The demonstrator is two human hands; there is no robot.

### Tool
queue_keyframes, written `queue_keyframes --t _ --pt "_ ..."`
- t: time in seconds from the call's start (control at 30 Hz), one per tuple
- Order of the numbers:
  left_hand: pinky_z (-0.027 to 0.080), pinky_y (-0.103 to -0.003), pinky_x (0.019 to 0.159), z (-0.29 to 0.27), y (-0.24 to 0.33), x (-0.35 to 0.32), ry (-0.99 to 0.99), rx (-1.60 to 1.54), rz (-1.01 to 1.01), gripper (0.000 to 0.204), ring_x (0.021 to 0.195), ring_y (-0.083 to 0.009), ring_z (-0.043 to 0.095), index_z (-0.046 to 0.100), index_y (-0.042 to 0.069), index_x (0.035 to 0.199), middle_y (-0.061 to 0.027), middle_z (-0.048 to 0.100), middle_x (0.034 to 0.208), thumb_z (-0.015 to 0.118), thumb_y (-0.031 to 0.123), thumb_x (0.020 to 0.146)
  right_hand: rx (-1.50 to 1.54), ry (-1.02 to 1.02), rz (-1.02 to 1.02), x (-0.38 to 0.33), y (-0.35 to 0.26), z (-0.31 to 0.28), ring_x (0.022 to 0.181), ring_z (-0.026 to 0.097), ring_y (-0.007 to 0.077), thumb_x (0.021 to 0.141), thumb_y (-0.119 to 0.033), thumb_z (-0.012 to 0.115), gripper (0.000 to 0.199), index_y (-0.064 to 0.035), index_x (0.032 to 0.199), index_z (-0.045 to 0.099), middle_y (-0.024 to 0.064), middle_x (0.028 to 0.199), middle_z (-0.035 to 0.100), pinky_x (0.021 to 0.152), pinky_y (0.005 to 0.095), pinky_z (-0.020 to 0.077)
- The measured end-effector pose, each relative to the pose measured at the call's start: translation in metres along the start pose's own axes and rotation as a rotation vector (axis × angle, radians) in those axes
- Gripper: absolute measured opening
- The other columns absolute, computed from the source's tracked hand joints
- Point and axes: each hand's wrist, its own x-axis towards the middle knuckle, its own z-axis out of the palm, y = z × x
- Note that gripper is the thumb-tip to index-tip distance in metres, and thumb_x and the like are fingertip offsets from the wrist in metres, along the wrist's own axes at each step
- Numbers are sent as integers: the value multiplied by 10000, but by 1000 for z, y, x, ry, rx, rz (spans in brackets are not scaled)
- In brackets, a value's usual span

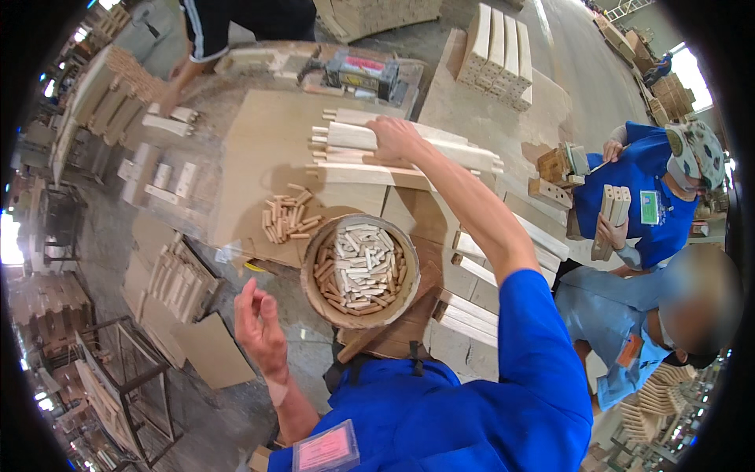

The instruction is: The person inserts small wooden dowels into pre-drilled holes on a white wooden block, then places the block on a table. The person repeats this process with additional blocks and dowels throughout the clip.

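My right hand [395,140] reaches across the cardboard-covered table and grips a pale wooden rail [351,137] in a stack. Similar rails [370,175] lie beside it, with short dowels sticking out of their left ends. Off the table's near edge, my left hand [262,334] is raised, fingers apart and loosely bent, holding nothing. Between my arms stands a round tub [310,289] filled with short wooden dowels [366,263], some pale and some browner. A loose heap of brown dowels [288,215] lies on the cardboard just left of the tub.
A boxy machine [362,75] sits at the table's far edge. A stack of curved wooden parts [497,57] stands far right. A person in blue [641,189] holds wood pieces at the right; another person [621,315] is nearer. Another person's hand [167,98] shows far left.
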Motion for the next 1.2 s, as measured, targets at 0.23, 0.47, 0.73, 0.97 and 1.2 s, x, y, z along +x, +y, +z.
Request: queue_keyframes --t 0.23,0.47,0.73,0.97,1.2 --pt "483 -250 781 -35 -38 -41 106 78 -328 375 834 -96 542 616 -54 1329 -9 583 953 620 205 1058 -19 49 -28 17 26 27 1162 632 382 717 -355 822 681 -40 1293 638 217 1316 609 994 499 498" --pt "492 -260 771 -13 -16 -38 -37 35 -174 324 836 -112 558 647 -49 1283 -21 606 969 654 153 1029 141 344 50 -234 -39 -15 1053 616 378 906 -197 689 342 -55 1213 642 163 1111 672 920 477 486" --pt "560 -411 793 56 10 -7 -564 186 471 148 894 -335 698 738 19 1028 -153 723 982 679 96 916 -246 99 509 -488 -141 70 1225 535 360 770 -131 774 677 -71 1405 547 148 1300 597 1050 493 397" --pt "575 -452 795 141 -49 4 -1103 867 626 186 886 -389 712 741 35 855 -203 732 879 682 199 791 -181 225 514 -480 -125 90 1069 546 320 687 -90 759 429 -99 1099 640 88 1096 583 925 459 418" --pt "551 -517 779 136 -34 25 -1296 620 496 179 867 -408 699 717 80 920 -204 721 892 651 234 855 19 99 443 -467 -149 84 1107 574 331 634 -204 768 578 -96 1181 616 111 1160 637 923 463 436"
